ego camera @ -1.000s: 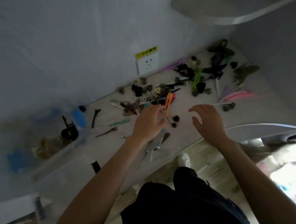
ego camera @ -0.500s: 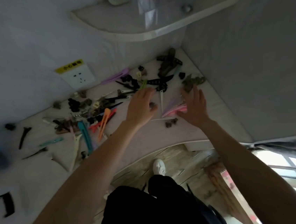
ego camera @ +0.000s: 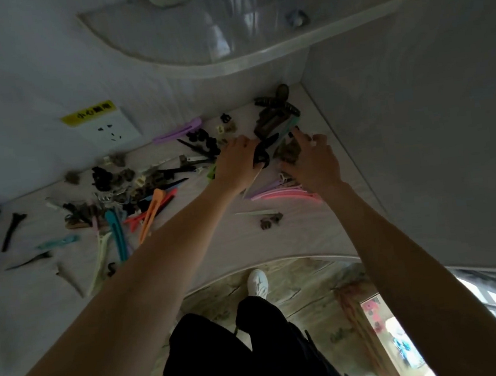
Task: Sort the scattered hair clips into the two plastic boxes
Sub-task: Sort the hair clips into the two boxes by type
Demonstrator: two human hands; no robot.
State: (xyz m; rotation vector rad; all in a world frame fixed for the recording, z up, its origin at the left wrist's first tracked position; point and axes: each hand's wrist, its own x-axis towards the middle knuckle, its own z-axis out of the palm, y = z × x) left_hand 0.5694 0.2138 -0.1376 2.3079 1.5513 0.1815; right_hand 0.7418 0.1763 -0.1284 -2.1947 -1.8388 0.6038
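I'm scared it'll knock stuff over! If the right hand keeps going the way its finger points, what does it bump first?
Probably the teal clip just ahead of the right hand, then the dark claw clips; depth is unclear.

Black clip [ego camera: 263,152], pink clips [ego camera: 284,195], orange clip [ego camera: 151,211], yellow sticker [ego camera: 88,113].

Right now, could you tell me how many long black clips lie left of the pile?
2: one black clip near the left edge; a second black clip just below the pale teal clip. Others may lie off-frame.
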